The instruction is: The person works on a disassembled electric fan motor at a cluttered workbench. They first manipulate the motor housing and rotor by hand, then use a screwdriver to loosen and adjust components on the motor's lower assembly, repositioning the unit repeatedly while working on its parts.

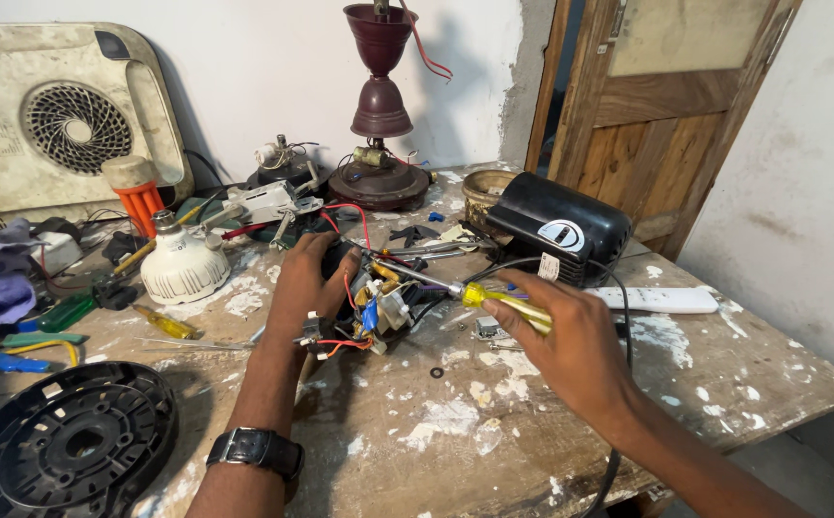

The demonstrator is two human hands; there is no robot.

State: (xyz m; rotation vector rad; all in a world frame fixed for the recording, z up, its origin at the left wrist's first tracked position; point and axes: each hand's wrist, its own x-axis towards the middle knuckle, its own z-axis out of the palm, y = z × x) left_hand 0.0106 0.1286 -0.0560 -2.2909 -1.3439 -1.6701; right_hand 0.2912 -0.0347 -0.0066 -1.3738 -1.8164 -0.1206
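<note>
Your left hand (307, 283) is clamped over a small wired assembly (371, 312), a cluster of red, blue and white leads and connectors resting on the paint-spattered workbench (494, 432), roughly centre of the bench and just in front of the black motor housing (559, 230). Fingers curl over the far side of the part and the palm presses from the near side; judged from the pose, this pins it against the bench so it does not turn under the tool. The wrist, with its black watch (256, 451), lies low and nearly straight, forearm running up from the bottom edge.

Your right hand (571, 336) is closed on the yellow handle of a screwdriver (494, 299). The shaft points left and slightly away from you, tip at the top of the assembly; whether it sits in a screw head cannot be told. The hand comes in from the right, knuckles up, thumb under the handle: a grip suited to twisting with light pressure.

A small dark washer (436, 372) lies loose on the bench just beside the assembly. Further off: a white bulb housing (185, 269) to the left, a round black plastic base (67, 446) at the near left corner, a white remote (662, 299) beyond the right hand, and a maroon lamp stand (379, 115) at the back wall.
</note>
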